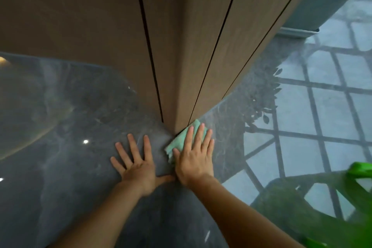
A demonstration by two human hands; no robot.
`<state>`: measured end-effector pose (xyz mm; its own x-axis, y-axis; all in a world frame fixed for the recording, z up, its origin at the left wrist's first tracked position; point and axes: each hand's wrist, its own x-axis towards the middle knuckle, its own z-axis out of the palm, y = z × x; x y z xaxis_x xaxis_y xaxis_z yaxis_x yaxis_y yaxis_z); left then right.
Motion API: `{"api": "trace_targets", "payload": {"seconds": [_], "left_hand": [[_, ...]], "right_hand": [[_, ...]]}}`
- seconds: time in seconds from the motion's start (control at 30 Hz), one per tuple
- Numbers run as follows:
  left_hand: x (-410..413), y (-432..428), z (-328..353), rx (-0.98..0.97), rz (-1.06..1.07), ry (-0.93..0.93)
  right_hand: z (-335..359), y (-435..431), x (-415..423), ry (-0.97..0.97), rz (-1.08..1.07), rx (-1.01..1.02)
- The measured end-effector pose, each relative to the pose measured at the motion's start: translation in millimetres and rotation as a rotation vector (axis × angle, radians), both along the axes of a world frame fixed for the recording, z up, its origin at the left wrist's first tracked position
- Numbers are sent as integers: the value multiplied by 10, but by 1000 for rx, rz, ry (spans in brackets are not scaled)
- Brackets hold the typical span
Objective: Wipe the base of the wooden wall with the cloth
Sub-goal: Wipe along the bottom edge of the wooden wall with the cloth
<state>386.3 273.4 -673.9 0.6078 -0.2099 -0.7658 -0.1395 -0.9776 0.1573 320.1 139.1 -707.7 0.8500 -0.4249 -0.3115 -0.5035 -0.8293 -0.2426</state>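
Note:
The brown wooden wall (181,46) has dark vertical grooves and meets the glossy dark marble floor (80,167) at a corner in the middle of the view. A light green cloth (178,141) lies on the floor against the foot of that corner. My right hand (194,155) presses flat on the cloth, fingers spread, covering most of it. My left hand (136,159) lies flat on the bare floor just left of the cloth, fingers apart, holding nothing.
A green leafy plant (360,187) intrudes at the lower right. The shiny floor (322,106) to the right mirrors a window grid and foliage. A grey skirting (298,31) runs along the far right wall.

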Motion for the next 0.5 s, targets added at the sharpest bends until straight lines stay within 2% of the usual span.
{"api": "trace_targets", "payload": {"seconds": [0.1,0.17,0.23,0.3,0.4,0.5], "left_hand": [[21,9,-11,13,-9,-3],[27,27,-86,14,-12,1],[28,38,-142,14,-17,-6],[30,38,-162,4,-30,-11],[12,31,-101,-6,-14,-13],[18,28,-64,-6,-21,-15]], "right_hand": [[-35,-459,42,10,45,-79],[-46,-989,233,13,-154,-143],[-3,-1551,508,96,-341,-173],[113,-1895,698,202,-388,-149],[134,-1536,650,187,-349,-65],[-16,-320,184,67,-101,-7]]}}
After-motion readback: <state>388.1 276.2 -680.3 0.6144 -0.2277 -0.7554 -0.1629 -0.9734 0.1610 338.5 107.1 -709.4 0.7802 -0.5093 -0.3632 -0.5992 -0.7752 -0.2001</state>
